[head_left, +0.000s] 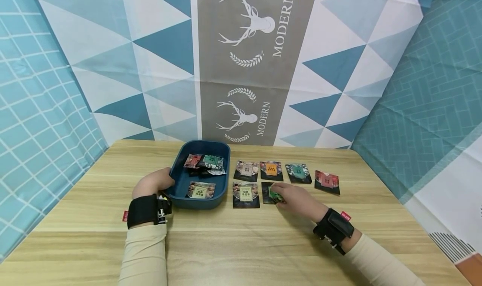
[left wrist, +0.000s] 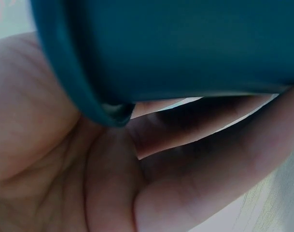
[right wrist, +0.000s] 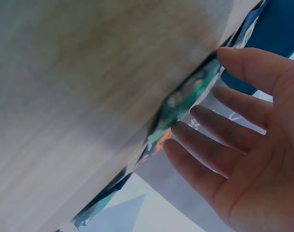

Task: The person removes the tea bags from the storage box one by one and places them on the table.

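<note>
My left hand [head_left: 153,183] grips the left side of a dark blue plastic bin [head_left: 174,188]. In the left wrist view the bin's rim [left wrist: 74,92] rests against the palm, and the fingers [left wrist: 219,179] run below its wall. Inside lie a packet with a yellow-green label [head_left: 201,190], a green-labelled packet [head_left: 212,161], a red packet [head_left: 192,161] and partly covered dark ones. My right hand [head_left: 299,199] touches a flat packet with a bright green label [head_left: 268,193], hiding its right part. In the right wrist view its fingers [right wrist: 224,133] are spread and fairly straight, tips at that packet [right wrist: 180,104].
Beside the touched packet lies a yellow-green-labelled one [head_left: 246,195]. Behind them are packets with beige [head_left: 246,170], orange [head_left: 271,170] and teal [head_left: 298,173] labels, and a red one [head_left: 326,182] farther right. The wooden table [head_left: 233,248] ends at a patterned cloth [head_left: 241,68].
</note>
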{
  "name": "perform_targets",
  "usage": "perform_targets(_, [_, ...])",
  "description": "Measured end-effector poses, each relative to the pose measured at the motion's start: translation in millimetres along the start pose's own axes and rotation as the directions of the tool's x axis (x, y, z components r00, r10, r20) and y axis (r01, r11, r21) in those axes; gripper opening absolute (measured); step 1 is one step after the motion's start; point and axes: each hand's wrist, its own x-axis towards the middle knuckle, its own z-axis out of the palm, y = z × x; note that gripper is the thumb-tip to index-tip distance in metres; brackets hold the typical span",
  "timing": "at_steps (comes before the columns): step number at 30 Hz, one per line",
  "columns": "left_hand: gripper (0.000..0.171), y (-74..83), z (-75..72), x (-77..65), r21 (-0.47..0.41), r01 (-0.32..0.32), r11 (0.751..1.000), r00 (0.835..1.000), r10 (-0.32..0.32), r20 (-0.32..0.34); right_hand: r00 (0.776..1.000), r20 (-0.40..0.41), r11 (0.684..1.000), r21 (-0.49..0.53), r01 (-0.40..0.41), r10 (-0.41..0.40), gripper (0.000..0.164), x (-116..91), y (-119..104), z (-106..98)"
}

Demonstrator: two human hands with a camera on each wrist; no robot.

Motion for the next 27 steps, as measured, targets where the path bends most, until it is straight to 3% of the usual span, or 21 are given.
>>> perform_targets(10, [0.037, -1.9, 0.4, 1.6, -0.035, -0.021, 0.999, 1.0, 0.021, -0.001, 0.997, -0.046, 0.996, -0.061, 0.058, -0.061, 0.049, 6.6, -12.3, -12.7])
perform_targets(17, [0.042, -2.7, 1.1, 0.8, 0.007, -0.004, 1.0, 1.0, 0.004, 0.0, 0.989, -0.073, 0.99, -0.065, 0.122, -0.127, 0.048, 23.1, -28.1, -20.4])
perform_targets(27, [0.037, -6.0, -0.8, 6.9, -0.004, -0.019, 1.0, 1.0, 0.019, 0.01, 0.979, -0.082, 0.981, -0.07, 0.179, -0.184, 0.042, 51.0, -59.5, -34.2])
